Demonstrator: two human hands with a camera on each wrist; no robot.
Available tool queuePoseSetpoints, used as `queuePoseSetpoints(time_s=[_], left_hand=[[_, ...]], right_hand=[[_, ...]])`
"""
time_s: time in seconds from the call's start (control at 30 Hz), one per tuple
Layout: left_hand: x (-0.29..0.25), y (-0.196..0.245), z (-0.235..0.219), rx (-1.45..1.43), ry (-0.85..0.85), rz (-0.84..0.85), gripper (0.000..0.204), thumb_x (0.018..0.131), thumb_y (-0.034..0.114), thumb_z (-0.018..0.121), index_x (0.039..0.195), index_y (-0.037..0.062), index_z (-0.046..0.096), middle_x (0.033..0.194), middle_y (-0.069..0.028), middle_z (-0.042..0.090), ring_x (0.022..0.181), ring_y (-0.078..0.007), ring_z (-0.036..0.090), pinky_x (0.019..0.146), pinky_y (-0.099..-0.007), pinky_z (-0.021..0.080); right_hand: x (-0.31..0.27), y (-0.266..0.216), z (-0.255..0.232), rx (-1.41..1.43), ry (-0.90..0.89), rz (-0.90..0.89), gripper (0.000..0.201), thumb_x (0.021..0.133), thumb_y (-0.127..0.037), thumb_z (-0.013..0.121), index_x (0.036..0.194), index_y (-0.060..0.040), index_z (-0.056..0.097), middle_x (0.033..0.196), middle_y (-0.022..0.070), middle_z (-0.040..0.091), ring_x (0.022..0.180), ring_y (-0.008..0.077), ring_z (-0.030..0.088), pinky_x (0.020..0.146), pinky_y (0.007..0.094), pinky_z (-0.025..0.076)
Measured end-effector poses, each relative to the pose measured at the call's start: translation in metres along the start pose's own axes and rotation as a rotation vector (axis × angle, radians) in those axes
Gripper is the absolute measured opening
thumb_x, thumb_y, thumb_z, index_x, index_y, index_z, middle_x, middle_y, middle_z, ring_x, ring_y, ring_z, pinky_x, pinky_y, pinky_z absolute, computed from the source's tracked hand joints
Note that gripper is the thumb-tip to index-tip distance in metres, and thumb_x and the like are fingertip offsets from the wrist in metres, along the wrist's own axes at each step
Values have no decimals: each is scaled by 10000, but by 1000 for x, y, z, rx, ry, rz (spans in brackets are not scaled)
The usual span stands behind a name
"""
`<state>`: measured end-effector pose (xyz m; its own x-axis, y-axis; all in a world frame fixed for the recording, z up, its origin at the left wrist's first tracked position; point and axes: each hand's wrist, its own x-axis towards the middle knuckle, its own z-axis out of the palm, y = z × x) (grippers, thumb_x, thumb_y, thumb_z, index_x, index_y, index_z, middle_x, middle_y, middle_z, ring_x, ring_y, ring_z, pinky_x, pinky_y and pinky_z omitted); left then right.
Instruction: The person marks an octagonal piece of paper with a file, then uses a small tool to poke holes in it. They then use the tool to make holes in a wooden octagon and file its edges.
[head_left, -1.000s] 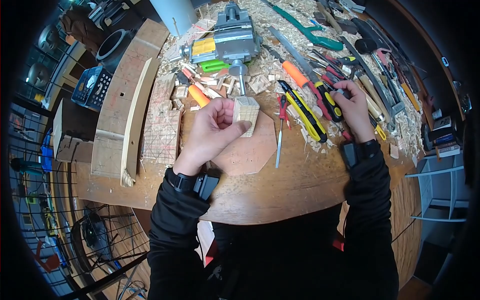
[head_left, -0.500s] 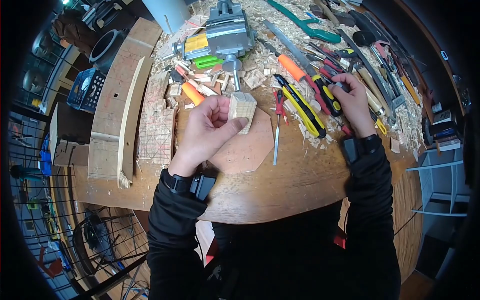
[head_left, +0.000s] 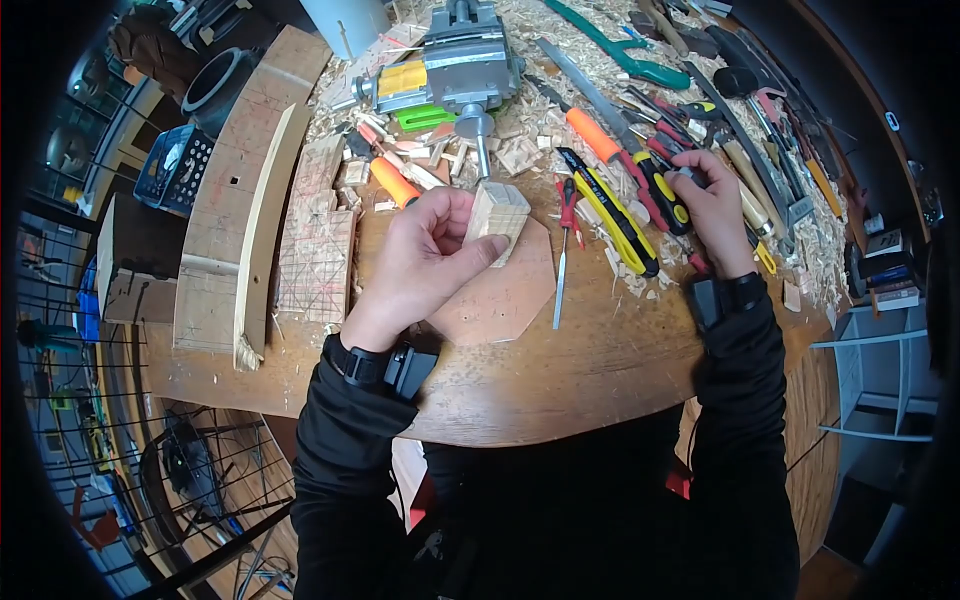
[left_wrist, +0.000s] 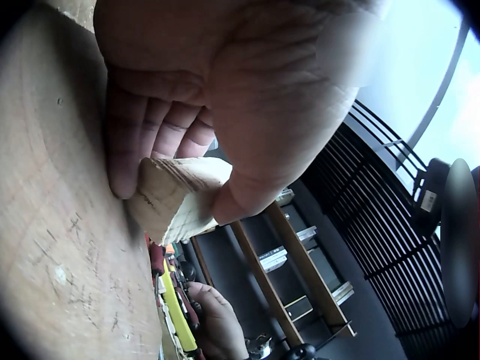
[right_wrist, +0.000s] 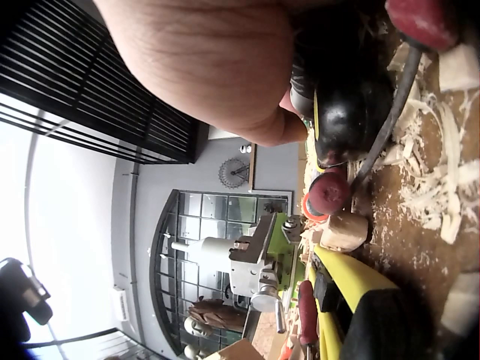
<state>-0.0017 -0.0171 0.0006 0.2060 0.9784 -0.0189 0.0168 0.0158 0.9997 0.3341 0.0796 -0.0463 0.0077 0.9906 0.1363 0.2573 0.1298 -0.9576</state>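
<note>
In the head view my left hand [head_left: 410,275] pinches a small faceted wooden block [head_left: 497,220] between thumb and fingers, above an octagonal wooden board [head_left: 495,315]. Pencil lines mark the block, and the left wrist view shows its slanted end [left_wrist: 161,199]. My right hand [head_left: 720,215] is among the hand tools on the right, its thumb and fingers curled on a dark handle [right_wrist: 302,82]; the rest of that tool is hidden. Just left of these fingers lies a yellow-and-black handle [head_left: 660,195]. A yellow utility knife [head_left: 615,220] and a thin red-handled tool [head_left: 568,205] lie between the hands.
A metal vise [head_left: 465,65] stands at the back amid wood shavings and offcuts. Long wooden pieces, including a curved strip [head_left: 262,230] and a marked board [head_left: 315,260], lie on the left. A green-handled saw [head_left: 655,70], a file and more tools spread across the back right.
The block in my left hand leans slightly more to the right. My right hand stays at the tools with barely any shift; the head view has swayed a little.
</note>
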Motion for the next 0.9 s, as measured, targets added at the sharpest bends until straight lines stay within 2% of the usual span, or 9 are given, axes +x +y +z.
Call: queuePoseSetpoints(time_s=[0.07,0.13,0.37,0.47,0.53,0.63,0.73,0.9], left_hand=[[0,-1,0,-1,0,3,300,859,-32,695,1129,-37,566,1039,-67,670,931,-101,645,868,-250,523],[1,-2,1,-11,5,25,290,849,-18,705,1106,-36,570,1031,-76,687,897,-94,656,798,-229,529],[0,-2,0,0,-4,21,284,852,-19,700,1104,-34,570,1030,-75,689,903,-92,655,798,-226,527],[0,-1,0,-11,-11,8,298,858,-32,697,1127,-41,567,1041,-75,670,937,-104,646,865,-253,522],[0,-2,1,7,1,19,285,850,-15,705,1103,-31,574,1033,-72,690,905,-88,655,791,-223,526],[0,-3,1,-6,18,10,286,851,-10,708,1105,-27,578,1026,-67,690,895,-86,655,790,-224,528],[0,-1,0,33,12,-19,294,863,-19,698,1127,-25,571,1033,-65,668,924,-100,641,862,-252,519],[1,-2,0,27,19,-13,293,862,-16,699,1126,-22,573,1030,-63,669,918,-98,640,860,-249,518]], right_hand=[[0,0,0,0,0,7,162,860,-70,694,1006,-34,636,811,-55,531,728,24,460,645,187,382],[0,-1,0,4,-2,13,160,861,-72,694,1005,-33,637,809,-57,529,724,23,457,641,186,379],[0,1,0,-13,6,-22,167,858,-76,695,1007,-29,636,809,-58,530,720,24,456,641,189,381],[0,-1,0,-21,8,-23,171,853,-74,696,1007,-30,637,809,-58,530,719,26,456,641,191,382],[-1,-3,0,-45,6,-3,176,847,-77,698,1006,-32,639,802,-58,531,712,26,459,635,191,382],[0,-2,-2,-74,1,10,182,842,-85,704,1005,-35,641,794,-61,531,702,24,461,625,190,383],[-1,-4,-2,-69,3,3,186,839,-93,710,1003,-36,641,787,-63,530,693,20,458,616,189,382],[0,-3,-2,-88,3,-17,186,840,-91,709,1004,-37,640,785,-65,527,692,18,455,613,188,382]])
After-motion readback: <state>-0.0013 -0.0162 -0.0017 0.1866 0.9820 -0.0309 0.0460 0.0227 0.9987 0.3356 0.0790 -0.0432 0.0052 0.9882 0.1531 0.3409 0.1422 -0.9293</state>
